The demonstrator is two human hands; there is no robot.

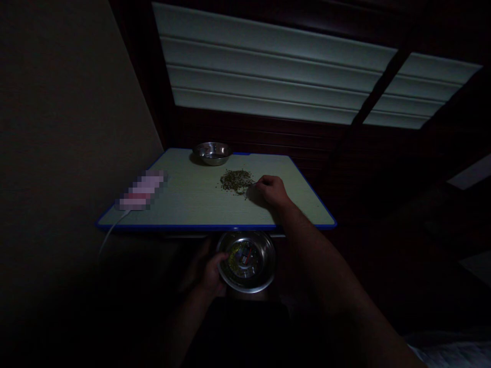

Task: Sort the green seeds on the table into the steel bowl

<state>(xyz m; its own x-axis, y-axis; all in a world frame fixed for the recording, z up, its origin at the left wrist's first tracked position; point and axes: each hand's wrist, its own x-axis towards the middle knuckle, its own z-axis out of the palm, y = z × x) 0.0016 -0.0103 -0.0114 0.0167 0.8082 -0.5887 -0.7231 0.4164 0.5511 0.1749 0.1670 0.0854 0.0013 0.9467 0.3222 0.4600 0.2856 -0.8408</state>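
A loose pile of small dark greenish grains, perhaps beans (235, 181), lies on a pale table (192, 199) with a blue edge. At the pile's right side is my right hand (273, 189), its fingers closed in a pinch. What they hold, if anything, is too small and dark to make out. Below the table's front edge, my left hand (213, 273) grips the rim of a shiny metal bowl (265, 266), thumb over the inside. Yellow-green grains (235, 259) show in its bottom, around a dark patch with a small red and white mark.
A second metal bowl (213, 154) stands at the table's back edge. On the left lies a blurred-out pink and white object (141, 190) with a white cable (109, 232). A wall (76, 102) borders the left; slatted panels (261, 66) rise behind. The room is dim.
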